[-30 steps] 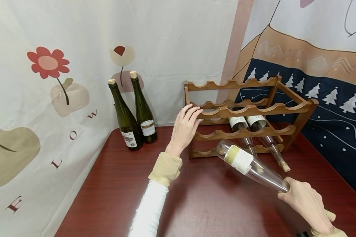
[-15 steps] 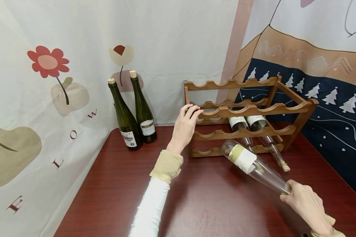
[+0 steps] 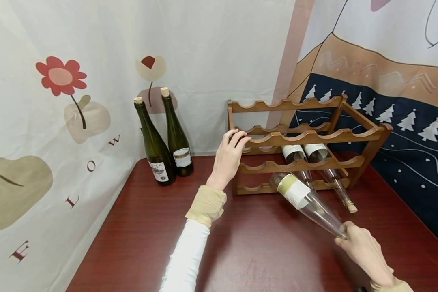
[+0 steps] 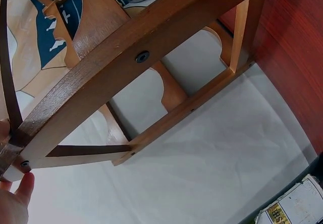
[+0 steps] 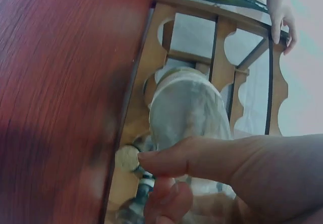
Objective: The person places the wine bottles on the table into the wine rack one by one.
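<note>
My left hand [image 3: 227, 158] holds the front left top corner of the wooden wine rack [image 3: 306, 138], its fingers over the rail. In the left wrist view, fingertips [image 4: 24, 186] grip that corner post. With my right hand [image 3: 362, 247] I grip the neck of a clear glass wine bottle [image 3: 323, 213]. This bottle tilts, its base towards the lower tier of the rack and its white and green label [image 3: 295, 190] facing up. Two clear corked bottles lie in the lower tier, necks outward; the right one [image 3: 333, 178] shows its cork [image 3: 352, 207]. The held bottle partly covers the other.
Two dark green corked bottles, a front one [image 3: 153, 142] and a rear one [image 3: 178, 138], stand upright at the back left of the red-brown table [image 3: 138, 239]. A printed cloth [image 3: 211, 56] hangs behind the table and along its sides.
My right hand has shifted slightly left, and the clear bottle now points a little more steeply towards the rack's lower front. The left hand stays on the rack corner.
</note>
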`<action>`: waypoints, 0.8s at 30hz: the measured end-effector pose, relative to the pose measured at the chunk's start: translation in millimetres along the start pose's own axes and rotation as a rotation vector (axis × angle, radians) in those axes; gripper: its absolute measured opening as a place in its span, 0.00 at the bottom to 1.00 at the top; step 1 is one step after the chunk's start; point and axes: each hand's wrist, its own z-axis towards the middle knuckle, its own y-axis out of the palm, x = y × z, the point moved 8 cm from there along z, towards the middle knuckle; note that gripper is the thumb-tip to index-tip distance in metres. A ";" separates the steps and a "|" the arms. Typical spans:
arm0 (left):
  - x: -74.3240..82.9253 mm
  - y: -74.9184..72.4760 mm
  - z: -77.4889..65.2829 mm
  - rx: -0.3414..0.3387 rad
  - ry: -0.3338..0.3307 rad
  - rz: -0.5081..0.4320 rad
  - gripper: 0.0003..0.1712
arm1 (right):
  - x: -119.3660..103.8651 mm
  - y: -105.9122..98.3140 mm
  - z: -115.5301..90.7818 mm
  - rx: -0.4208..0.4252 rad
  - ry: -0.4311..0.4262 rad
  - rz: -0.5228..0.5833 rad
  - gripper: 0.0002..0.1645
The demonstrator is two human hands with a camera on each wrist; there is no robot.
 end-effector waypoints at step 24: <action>0.6 0.8 -0.2 0.002 -0.015 0.007 0.16 | -45.9 25.1 24.7 0.045 -0.127 0.158 0.15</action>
